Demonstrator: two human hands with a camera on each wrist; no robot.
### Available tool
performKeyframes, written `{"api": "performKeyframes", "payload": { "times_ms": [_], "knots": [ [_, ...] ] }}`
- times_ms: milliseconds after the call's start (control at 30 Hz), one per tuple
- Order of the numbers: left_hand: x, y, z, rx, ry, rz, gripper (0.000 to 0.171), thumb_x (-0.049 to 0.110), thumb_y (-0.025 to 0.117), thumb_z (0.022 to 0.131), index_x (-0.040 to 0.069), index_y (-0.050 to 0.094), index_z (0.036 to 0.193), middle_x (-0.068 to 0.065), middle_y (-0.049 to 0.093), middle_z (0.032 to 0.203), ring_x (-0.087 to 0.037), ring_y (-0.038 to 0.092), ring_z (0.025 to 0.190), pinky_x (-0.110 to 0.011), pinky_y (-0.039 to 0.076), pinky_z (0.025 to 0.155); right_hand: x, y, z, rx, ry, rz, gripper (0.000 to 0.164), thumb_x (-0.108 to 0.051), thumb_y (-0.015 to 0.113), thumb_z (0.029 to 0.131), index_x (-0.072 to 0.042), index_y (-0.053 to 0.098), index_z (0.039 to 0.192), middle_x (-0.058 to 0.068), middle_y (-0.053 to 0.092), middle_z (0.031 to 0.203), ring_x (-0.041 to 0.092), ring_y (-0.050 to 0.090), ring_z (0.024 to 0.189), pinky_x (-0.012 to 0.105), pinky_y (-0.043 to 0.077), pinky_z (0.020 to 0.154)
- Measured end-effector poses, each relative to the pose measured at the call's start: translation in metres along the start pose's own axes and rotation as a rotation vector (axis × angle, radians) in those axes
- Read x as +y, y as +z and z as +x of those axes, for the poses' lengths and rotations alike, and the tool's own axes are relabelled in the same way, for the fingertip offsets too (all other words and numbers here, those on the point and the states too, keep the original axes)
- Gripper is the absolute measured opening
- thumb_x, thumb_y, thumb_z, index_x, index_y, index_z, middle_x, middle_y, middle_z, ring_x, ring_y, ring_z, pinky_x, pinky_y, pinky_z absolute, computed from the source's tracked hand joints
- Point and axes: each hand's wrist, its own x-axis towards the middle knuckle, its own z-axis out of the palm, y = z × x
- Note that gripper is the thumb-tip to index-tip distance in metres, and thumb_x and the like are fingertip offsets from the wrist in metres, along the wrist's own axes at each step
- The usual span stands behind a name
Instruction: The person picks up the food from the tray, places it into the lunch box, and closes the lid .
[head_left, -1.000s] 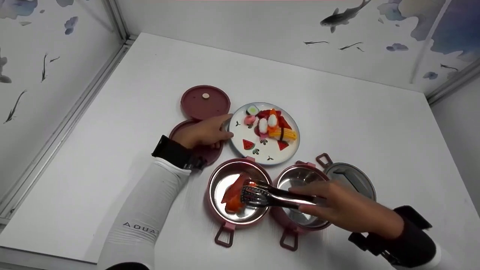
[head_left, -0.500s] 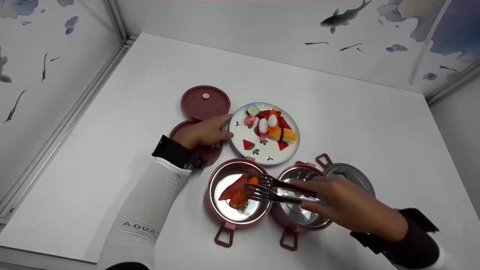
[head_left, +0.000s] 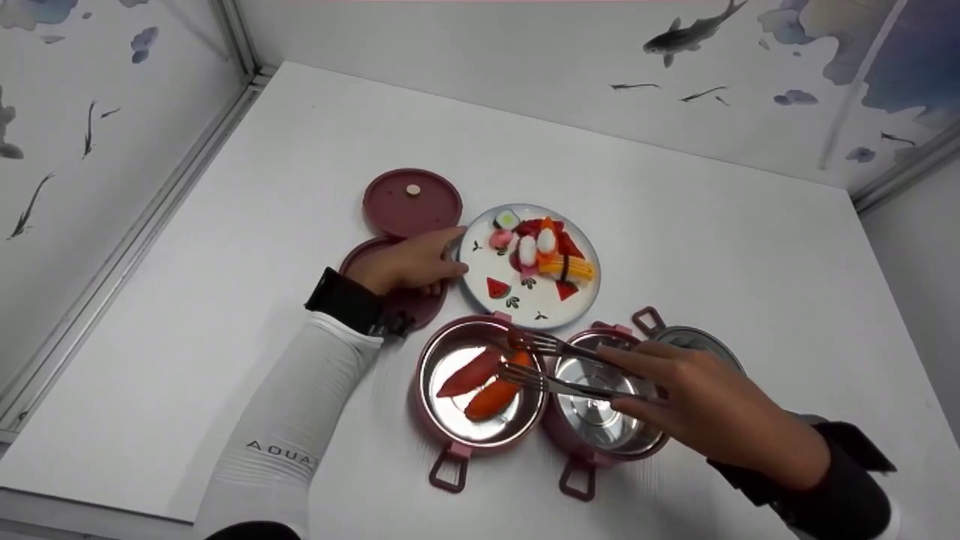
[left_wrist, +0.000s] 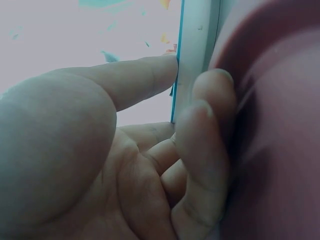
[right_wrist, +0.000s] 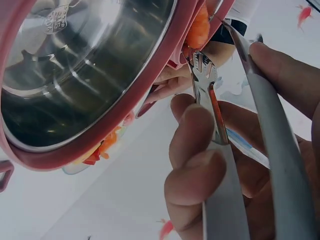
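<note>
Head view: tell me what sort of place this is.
Probably an enclosed booth for staged play cooking: fish-printed walls, a white table, and toy-like sushi on a plate.

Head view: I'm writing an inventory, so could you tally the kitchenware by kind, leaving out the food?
Pots: 2
Maroon lids: 2
Plate: 1
Tongs, pair: 1
Grey round piece with a looped handle, partly hidden, kind unclear: 1
Total: 7
</note>
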Motion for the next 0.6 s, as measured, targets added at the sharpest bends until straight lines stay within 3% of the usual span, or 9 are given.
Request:
{"api": "performKeyframes", "payload": {
  "times_ms": [233,467,600],
  "knots": [
    [0.000,0.000,0.000,0.003,-0.002,-0.011,0.068,0.018,0.058,0.099,0.014,0.024,0.158,-0.005,0.064,0.073,-0.010,0.054,0.048,-0.023,0.046,0.047,0.002,0.001,0.001,0.054,-0.030,0.008,0.055,-0.031,0.081,0.084,-0.027,0.064,0.136,0.002,0.071,0.120,0.011,0.066,0.096,0.028,0.058,0.073],
    [0.000,0.000,0.000,0.004,0.007,-0.016,0.069,0.019,0.058,0.099,0.014,0.022,0.159,-0.005,0.064,0.073,-0.010,0.054,0.047,-0.024,0.046,0.047,0.010,0.001,0.006,0.267,-0.079,0.027,0.059,-0.023,0.083,0.082,-0.020,0.062,0.138,0.000,0.071,0.105,0.006,0.056,0.074,0.022,0.050,0.062],
    [-0.002,0.001,0.001,0.001,0.015,-0.016,0.065,0.019,0.058,0.099,0.013,0.027,0.156,-0.005,0.064,0.072,-0.010,0.054,0.048,-0.024,0.046,0.047,0.020,0.002,0.017,0.376,-0.068,-0.026,0.061,-0.021,0.084,0.082,-0.016,0.061,0.139,0.004,0.071,0.101,0.006,0.060,0.071,0.025,0.053,0.059]
  ]
}}
